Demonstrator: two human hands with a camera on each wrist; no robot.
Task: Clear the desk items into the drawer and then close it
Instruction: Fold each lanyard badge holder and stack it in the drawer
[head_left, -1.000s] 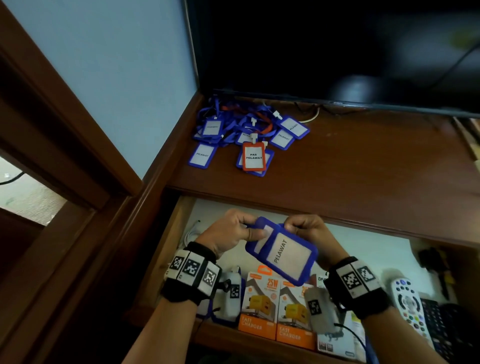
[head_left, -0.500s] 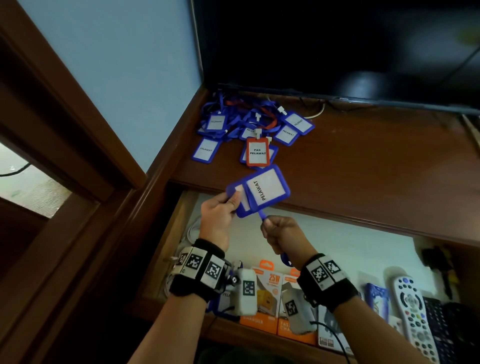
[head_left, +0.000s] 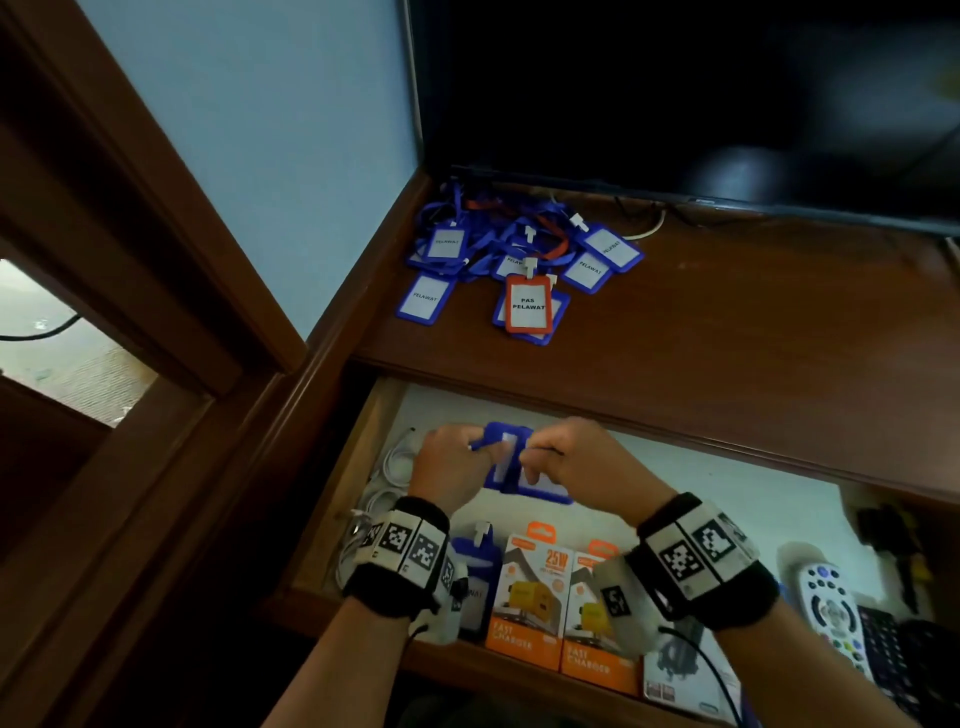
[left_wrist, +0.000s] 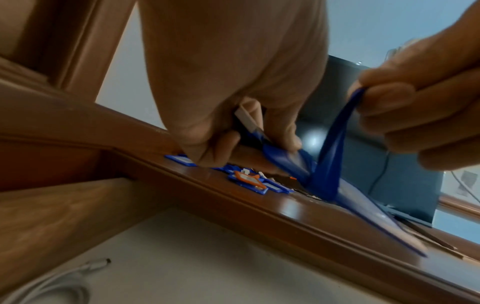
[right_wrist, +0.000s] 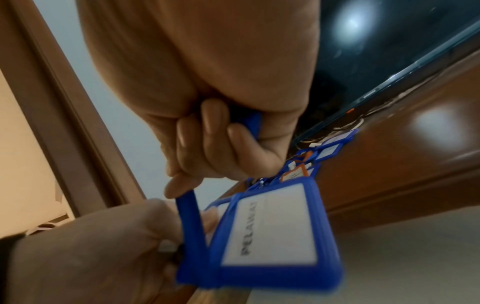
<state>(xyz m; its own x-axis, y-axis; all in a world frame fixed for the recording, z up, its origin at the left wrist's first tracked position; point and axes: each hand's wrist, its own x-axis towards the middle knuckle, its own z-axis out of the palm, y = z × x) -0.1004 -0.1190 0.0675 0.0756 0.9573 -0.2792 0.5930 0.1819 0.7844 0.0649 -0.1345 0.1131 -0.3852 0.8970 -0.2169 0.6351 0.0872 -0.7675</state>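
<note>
Both hands hover close together over the open drawer (head_left: 358, 467). My left hand (head_left: 478, 452) pinches the clip end of a blue "PELAWAT" badge holder (head_left: 506, 470), also seen in the right wrist view as the badge holder (right_wrist: 272, 230). My right hand (head_left: 535, 457) has its fingers curled round the badge's blue lanyard strap (right_wrist: 188, 214), which runs up from the badge as the strap (left_wrist: 332, 148). A pile of blue badges and lanyards (head_left: 519, 249) lies at the desk's back left, with an orange-framed badge (head_left: 528, 304) on top.
In the drawer are orange charger boxes (head_left: 530, 597), another blue badge (head_left: 480, 561), white cables (head_left: 389, 467), a white remote (head_left: 831, 608) and dark devices (head_left: 893, 660) at right. A dark screen (head_left: 675, 93) stands behind the desk. A wooden frame rises at left.
Half a second ago the left hand held the badge up by the desk edge while the right pulled the strap down. Both hands have come together low over the drawer with the badge.
</note>
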